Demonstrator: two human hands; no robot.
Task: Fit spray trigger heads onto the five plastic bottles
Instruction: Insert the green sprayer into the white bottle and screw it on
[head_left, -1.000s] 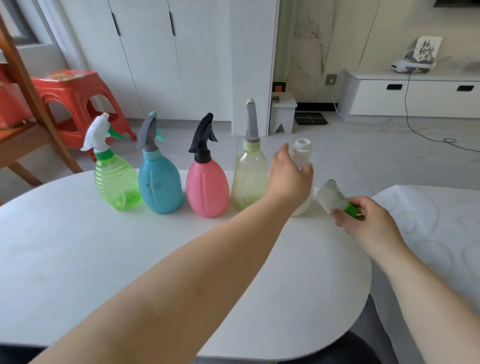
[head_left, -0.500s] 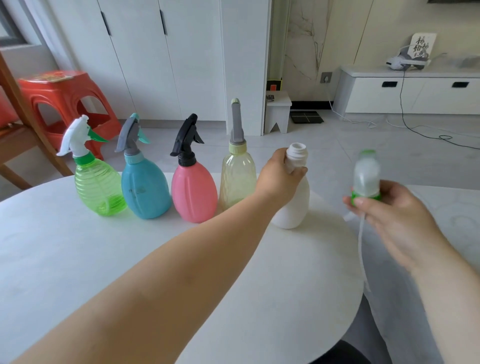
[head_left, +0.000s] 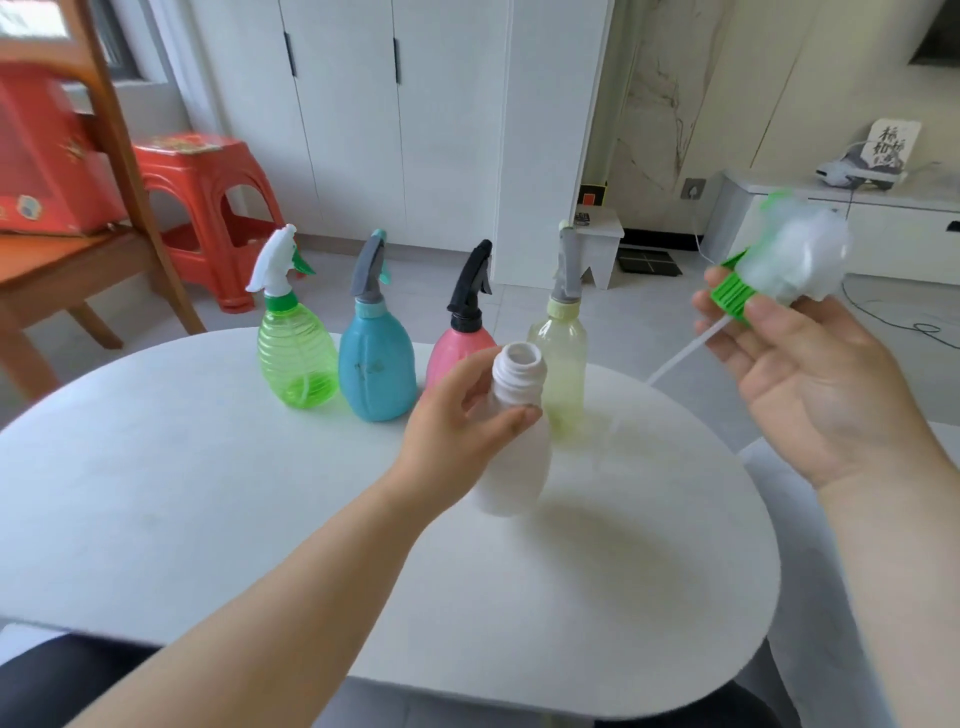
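Observation:
My left hand grips the neck of a white bottle, lifted off the white table and tilted, its threaded mouth open. My right hand holds up a white spray trigger head with a green collar at the right, blurred; its thin dip tube slants down-left toward the bottle. Behind stand a green bottle, a blue bottle, a pink bottle partly hidden by my left hand, and a pale yellow bottle, each with a trigger head on.
A wooden chair with a red box stands at the left beside a red plastic stool. White cabinets run along the back wall. A low white unit sits at the right, with a cable on the floor.
My left hand has lifted the white bottle off the table and tilted it toward me. My right hand has raised the trigger head higher, and its dip tube now points at the bottle.

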